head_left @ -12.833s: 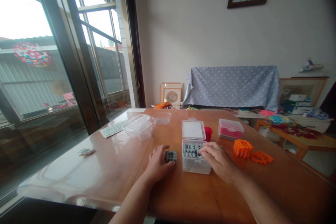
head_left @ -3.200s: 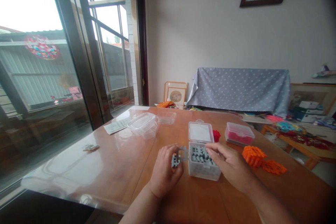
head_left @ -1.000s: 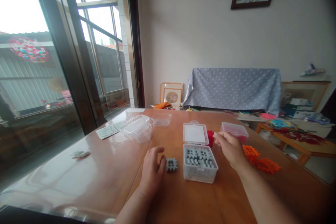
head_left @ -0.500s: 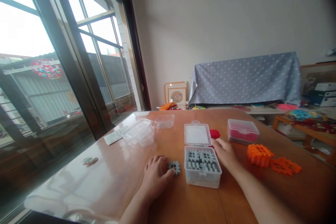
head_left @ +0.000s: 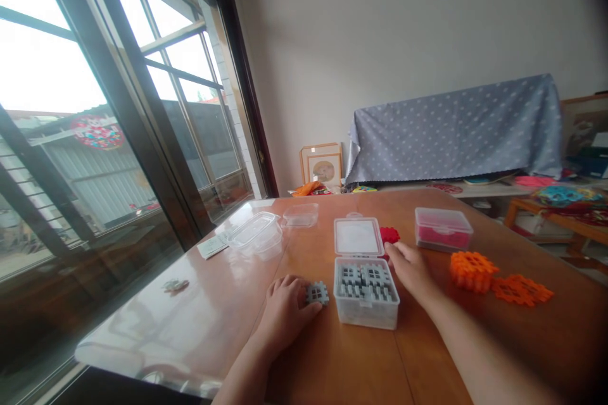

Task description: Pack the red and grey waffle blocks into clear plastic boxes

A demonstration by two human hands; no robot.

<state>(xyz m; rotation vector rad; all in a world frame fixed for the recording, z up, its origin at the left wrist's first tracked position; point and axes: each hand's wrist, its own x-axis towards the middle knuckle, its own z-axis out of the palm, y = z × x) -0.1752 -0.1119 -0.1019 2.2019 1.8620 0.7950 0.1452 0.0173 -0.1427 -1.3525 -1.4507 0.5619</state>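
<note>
My left hand rests on the table with its fingers curled. Its thumb and fingertips close around a flat grey window-shaped building piece. To the right of that piece stands an open clear plastic box, holding rows of grey interlocking pieces. The box's lid is tipped back. Beside the box, my right hand is closed, fingertips at the lid's right edge. Red toothed pieces show just past those fingertips, partly hidden by lid and hand; what the fingers grip is unclear.
Orange toothed pieces are stacked at the right, with loose ones alongside. A closed box with pink contents stands behind them. Clear containers, a paper slip and a small grey item are at the left.
The camera view has shifted slightly, so the table things appear a little higher. Both hands stay at nearly the same places, by the grey piece and beside the box.
</note>
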